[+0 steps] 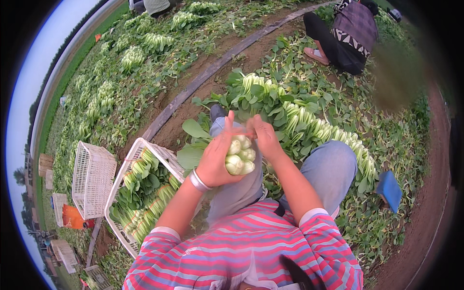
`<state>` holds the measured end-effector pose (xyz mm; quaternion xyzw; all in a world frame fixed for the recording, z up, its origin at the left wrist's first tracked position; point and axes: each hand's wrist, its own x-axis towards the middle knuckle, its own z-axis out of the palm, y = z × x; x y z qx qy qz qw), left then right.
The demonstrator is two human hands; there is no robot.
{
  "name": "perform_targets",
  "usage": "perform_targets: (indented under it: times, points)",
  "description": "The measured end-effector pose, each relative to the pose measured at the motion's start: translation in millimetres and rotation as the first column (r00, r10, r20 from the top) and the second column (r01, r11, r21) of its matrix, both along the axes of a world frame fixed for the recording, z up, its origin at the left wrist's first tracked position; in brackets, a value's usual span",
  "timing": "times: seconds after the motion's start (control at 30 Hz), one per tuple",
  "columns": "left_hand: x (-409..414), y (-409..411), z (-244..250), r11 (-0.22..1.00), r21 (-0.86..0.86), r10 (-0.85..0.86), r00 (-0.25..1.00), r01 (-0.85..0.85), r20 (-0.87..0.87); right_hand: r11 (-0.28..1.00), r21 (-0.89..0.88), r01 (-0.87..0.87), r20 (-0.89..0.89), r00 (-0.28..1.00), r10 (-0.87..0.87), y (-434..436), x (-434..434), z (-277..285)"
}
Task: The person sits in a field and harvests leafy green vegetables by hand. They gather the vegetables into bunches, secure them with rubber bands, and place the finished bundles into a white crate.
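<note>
My left hand [214,157] is wrapped around a bunch of bok choy [240,155], its pale cut bases facing me and its green leaves pointing off to the left. A thin red tie [237,132] stretches across the top of the bunch between my two hands. My right hand [265,137] pinches that tie at the bunch's upper right; motion blur softens its fingertips. Beyond my hands and to the right runs a long row of loose bok choy [308,119] on the ground.
A white plastic crate [139,145] of tied bok choy bunches stands at my left, beside another white crate [94,177]. A blue stool [389,190] is at the right. A dark flat hose [203,78] crosses the soil. A person [349,32] crouches ahead right.
</note>
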<state>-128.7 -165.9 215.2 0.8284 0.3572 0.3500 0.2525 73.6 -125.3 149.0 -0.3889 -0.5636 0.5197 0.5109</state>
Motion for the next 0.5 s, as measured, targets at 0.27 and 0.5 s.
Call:
perform_targets:
  times: [0.27,0.5]
  points:
    - [4,6,1,0.998,0.059,0.014,0.998,-0.010,-0.066,0.951,-0.309,-0.012,-0.127,0.992,-0.029,-125,-3,34]
    - [29,-10,-13,0.970,0.193,0.188,0.956,-0.146,-0.225,0.698,0.700,0.152,0.449,0.666,-0.596,-128,-18,44]
